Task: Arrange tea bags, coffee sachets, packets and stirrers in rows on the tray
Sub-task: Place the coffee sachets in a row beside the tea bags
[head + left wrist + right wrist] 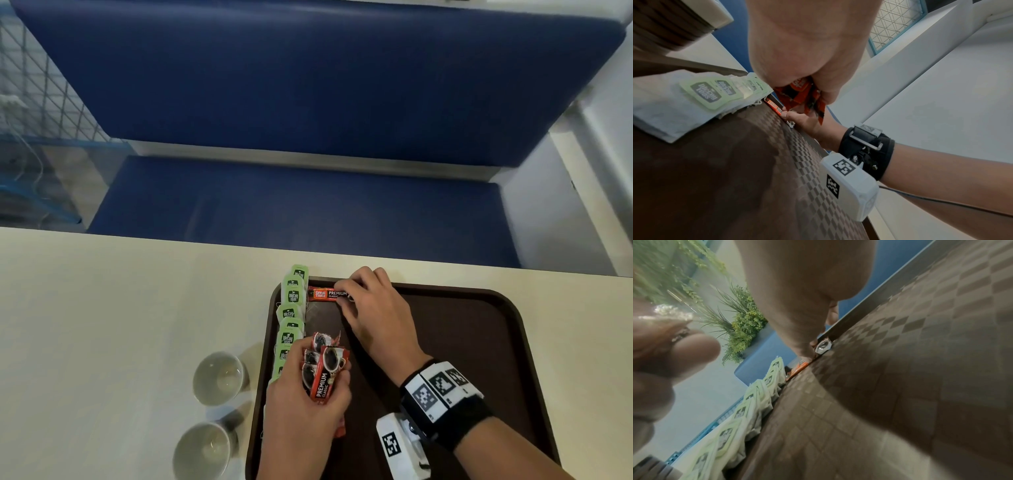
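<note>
A brown tray (479,342) lies on the table. Green-tagged tea bags (291,318) run in an overlapping column along its left edge, also seen in the wrist views (707,92) (756,395). One red coffee sachet (327,294) lies flat across the tray's far left corner (773,104) (800,367). My right hand (344,296) pinches that sachet's right end between thumb and fingers. My left hand (308,394) hovers over the tray's near left and grips a bundle of red coffee sachets (325,373) (803,95).
Two empty pale cups (219,377) (205,448) stand on the cream table (102,308) just left of the tray. A blue bench (308,198) runs behind the table's far edge. The tray's middle and right show bare checkered surface (735,178).
</note>
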{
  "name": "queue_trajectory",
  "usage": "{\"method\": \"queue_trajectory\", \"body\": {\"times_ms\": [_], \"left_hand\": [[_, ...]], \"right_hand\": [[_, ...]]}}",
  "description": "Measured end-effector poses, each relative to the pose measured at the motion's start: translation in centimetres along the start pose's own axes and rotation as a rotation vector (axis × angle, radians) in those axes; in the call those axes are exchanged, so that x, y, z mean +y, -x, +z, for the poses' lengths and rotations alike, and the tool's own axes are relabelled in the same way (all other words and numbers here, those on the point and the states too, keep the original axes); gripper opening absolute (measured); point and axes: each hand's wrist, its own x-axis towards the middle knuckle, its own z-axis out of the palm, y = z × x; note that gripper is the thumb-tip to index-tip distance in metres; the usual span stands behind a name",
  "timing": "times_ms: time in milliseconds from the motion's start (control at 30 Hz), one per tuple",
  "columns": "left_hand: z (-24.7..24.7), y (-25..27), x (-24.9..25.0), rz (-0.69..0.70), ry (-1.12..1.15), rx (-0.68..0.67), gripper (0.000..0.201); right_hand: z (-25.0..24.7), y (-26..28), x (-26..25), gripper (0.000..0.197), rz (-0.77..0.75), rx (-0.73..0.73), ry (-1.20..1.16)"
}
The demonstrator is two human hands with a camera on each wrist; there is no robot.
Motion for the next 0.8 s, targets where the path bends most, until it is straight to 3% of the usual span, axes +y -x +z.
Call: {"method": "queue_trajectory", "body": {"times_ms": [233,367,400,467,567,700,800], "left_hand": [[0.1,-0.6,-0.2,-0.008,0.010,0.025,0.040],[-0.1,-1.0,0.1,-0.071,0.086,0.025,0.043],[-0.2,-1.1,0.2,-0.082,0.105,0.024,0.044],[-0.3,-1.4,0.4,-0.087,0.130,0.016,0.047],[-0.3,-1.8,0.9,-0.061,0.139,-0.010,0.054],[-0.2,-2.0,1.3,-0.072,0.125,-0.059,0.064],[-0.4,-1.9,1.5,-0.107,0.147,-0.096,0.054]], "right_hand": [[-1.0,0.2,0.0,0.025,0.031,-0.049,-0.056],[-3.2,1.2,-0.3,0.014,0.182,-0.020,-0.461],[-4.2,1.6,-0.3,0.009,0.212,-0.057,-0.627],[-6.4,2.6,-0.4,0.008,0.250,-0.265,-0.903],[-8.4,4.1,-0.1,0.015,0.264,-0.524,-1.066],[-8.4,4.4,1.2,0.009,0.312,-0.501,-1.047],[-8.4,4.3,1.7,0.005,0.364,-0.441,-1.089]]}}
